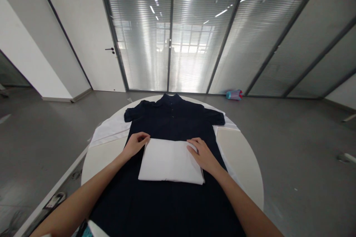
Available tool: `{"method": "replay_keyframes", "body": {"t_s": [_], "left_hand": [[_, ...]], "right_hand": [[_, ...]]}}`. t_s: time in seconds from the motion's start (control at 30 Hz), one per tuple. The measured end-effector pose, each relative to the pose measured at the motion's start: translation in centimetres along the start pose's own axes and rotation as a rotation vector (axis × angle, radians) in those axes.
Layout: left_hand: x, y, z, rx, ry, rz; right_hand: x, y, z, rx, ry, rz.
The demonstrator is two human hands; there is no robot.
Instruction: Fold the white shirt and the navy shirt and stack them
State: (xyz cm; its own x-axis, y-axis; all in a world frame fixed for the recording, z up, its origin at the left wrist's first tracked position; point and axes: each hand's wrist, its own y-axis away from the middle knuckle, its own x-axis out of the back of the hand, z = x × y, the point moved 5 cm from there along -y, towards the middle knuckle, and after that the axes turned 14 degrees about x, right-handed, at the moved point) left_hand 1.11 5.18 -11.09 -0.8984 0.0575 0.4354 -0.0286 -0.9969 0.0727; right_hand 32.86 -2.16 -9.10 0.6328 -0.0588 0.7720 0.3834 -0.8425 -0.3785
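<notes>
A dark navy short-sleeved shirt lies spread flat, with its collar and buttoned placket at the far end. On its middle rests a folded white sheet; whether it is paper or cloth I cannot tell. My left hand pinches the sheet's far left corner between thumb and fingers. At the far right corner, my right hand grips the edge, thumb on top and some fingertips hidden behind it. White fabric shows from under the shirt on both sides.
A round white table carries the shirt. Beyond it stand glass partitions with blinds and a white door. A pink and blue object lies on the floor by the glass. Cables and a power strip are at lower left.
</notes>
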Motion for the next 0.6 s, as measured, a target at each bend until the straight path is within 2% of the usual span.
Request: {"method": "replay_keyframes", "body": {"t_s": [0.1, 0.2, 0.27, 0.33, 0.4, 0.47, 0.53, 0.6], "left_hand": [[0.5, 0.0, 0.1, 0.036, 0.051, 0.060], [1.0, 0.1, 0.3, 0.118, 0.268, 0.073], [1.0, 0.3, 0.5, 0.198, 0.509, -0.002], [0.6, 0.5, 0.8, 0.284, 0.786, -0.136], [0.2, 0.8, 1.2, 0.348, 1.024, -0.271], [0.1, 0.9, 1.4, 0.374, 1.174, -0.354], [0.0, 1.0, 1.4, 0.389, 1.242, -0.383], [-0.1, 1.0, 1.3, 0.399, 1.261, -0.394]], "right_hand": [[-0.1, 0.1, 0.1, 0.004, -0.006, 0.005], [-0.1, 0.1, 0.3, 0.006, -0.026, 0.021], [0.0, 0.1, 0.3, -0.006, -0.073, 0.043], [0.3, 0.0, 0.0, -0.019, -0.172, 0.115], [0.9, -0.2, -0.7, -0.024, -0.355, 0.238], [1.1, -0.4, -1.5, -0.041, -0.655, 0.357], [0.6, -0.7, -2.1, -0.102, -1.005, 0.391], [-0.4, -0.8, -2.5, -0.214, -1.269, 0.353]]}}
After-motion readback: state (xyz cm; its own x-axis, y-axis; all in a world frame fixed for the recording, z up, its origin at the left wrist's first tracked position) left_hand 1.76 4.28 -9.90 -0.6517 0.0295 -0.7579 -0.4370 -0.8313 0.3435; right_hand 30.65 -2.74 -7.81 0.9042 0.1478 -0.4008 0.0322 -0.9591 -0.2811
